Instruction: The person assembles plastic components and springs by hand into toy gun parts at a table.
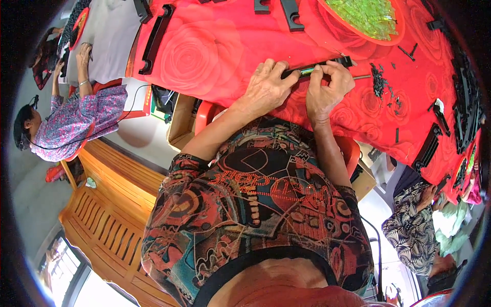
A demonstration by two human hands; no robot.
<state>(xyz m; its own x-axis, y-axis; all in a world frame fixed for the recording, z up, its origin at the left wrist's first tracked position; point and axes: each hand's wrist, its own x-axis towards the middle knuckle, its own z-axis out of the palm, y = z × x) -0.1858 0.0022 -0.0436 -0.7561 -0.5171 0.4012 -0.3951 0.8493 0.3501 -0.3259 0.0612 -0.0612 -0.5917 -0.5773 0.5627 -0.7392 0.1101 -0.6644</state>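
Bar in work: a black bar (346, 61) lies aslant between the two hands, just over the red cloth (202, 56), its right end raised toward the far side and showing past the fingers.
Insert: a green insert (307, 71) shows in the middle of the bar, in the gap between the hands.
Left hand: the left hand (268, 84) is narrowed on the bar's left part, the thumb laid along the near side, the back of the hand upward.
Right hand: the right hand (330, 87) is likewise narrowed, thumb and bent forefinger pressed at the bar beside the insert.
Rod: a thin rod (362, 77) lies just right of the right hand.
Scraps: small black scraps (379, 82) are scattered on the cloth, right of the rod.
Bowl: an orange bowl (400, 31) at the far side holds many green tubes (368, 19).
Loose bars: a left bar (155, 41) lies well apart from the hands; a far bar (291, 15) lies beyond them; a right bar (428, 146) lies near the cloth's right edge.
Pile: a black pile (465, 102) fills the far right.
Surroundings: a co-worker (76, 123) sits at left, above a wooden bench (107, 220); a patterned sleeve (411, 225) shows at right.
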